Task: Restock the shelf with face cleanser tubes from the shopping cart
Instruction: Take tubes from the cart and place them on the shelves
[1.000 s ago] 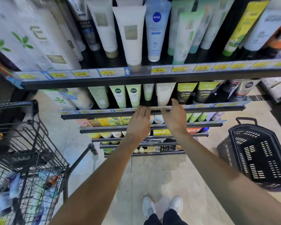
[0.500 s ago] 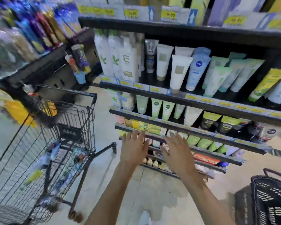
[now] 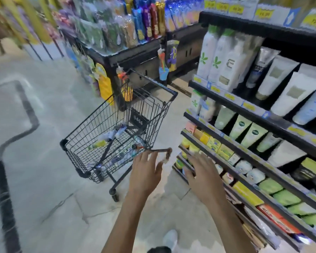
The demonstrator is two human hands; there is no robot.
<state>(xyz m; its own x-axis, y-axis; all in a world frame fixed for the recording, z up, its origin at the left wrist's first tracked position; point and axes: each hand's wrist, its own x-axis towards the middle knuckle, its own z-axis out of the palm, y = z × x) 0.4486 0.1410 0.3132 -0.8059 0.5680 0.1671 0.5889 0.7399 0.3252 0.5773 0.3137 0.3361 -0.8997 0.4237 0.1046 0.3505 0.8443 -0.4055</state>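
Right, nearest: both arms stretched fwd, empty. Left hand (image 3: 146,177) has fingers spread loose, holding nothing, just short of the cart handle (image 3: 161,151). Right hand (image 3: 202,175) likewise flat w/ fingers splayed, nothing in it, in front of the lower shelf edges. Beyond, black wire shopping cart (image 3: 117,123) sits on the floor left of the shelf (image 3: 248,115); face cleanser tubes (image 3: 115,133) lie scattered in its basket, blurred, count unclear. On the shelf, rows of white and green tubes (image 3: 244,128) stand behind yellow price tags. Farther back, snack racks (image 3: 128,30), too blurred to read.
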